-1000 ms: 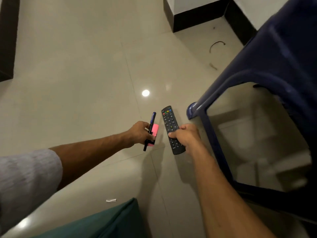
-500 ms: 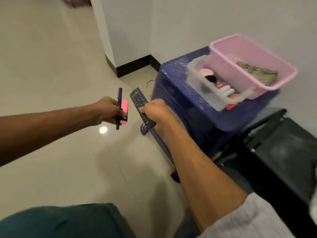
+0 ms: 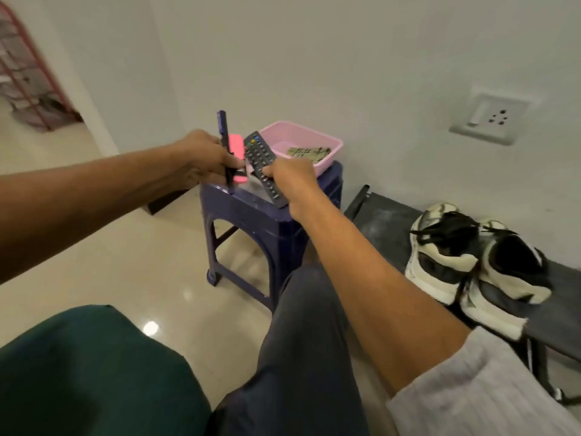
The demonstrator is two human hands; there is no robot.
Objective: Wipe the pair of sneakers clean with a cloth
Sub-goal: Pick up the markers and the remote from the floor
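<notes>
Holding unrelated items: both hands are occupied above the blue plastic stool [image 3: 270, 221], so wiping has not begun.

- Left hand [image 3: 201, 155]: closed around a dark pen [image 3: 222, 127] and a pink highlighter [image 3: 236, 149], both upright, over the stool's near-left corner.
- Right hand [image 3: 290, 177]: closed on the lower half of a black remote control [image 3: 259, 155], which tilts up and away; its lower end sits at or just over the stool top, and contact cannot be told.
- Pink basket [image 3: 330, 146]: on the far side of the stool top, against the wall. Inside lies a folded greenish checked cloth [image 3: 309, 152], which is probably the wiping cloth. Neither hand touches it.
- Pair of sneakers [image 3: 471, 262]: black and off-white, laces loose, side by side and touching, on the dark bench [image 3: 386, 215] right of the stool, well apart from both hands. Whether they are dirty is hard to tell from this view.
- Person's legs in dark trousers in the foreground; tiled floor [image 3: 110, 231] beneath.

Progress, as a judgement: at the very start. Nothing of the cleaning itself is done. Left to do: put the pen, highlighter and remote down, probably on the stool; take the cloth from the basket; bring it to the sneakers; wipe each shoe in turn.
</notes>
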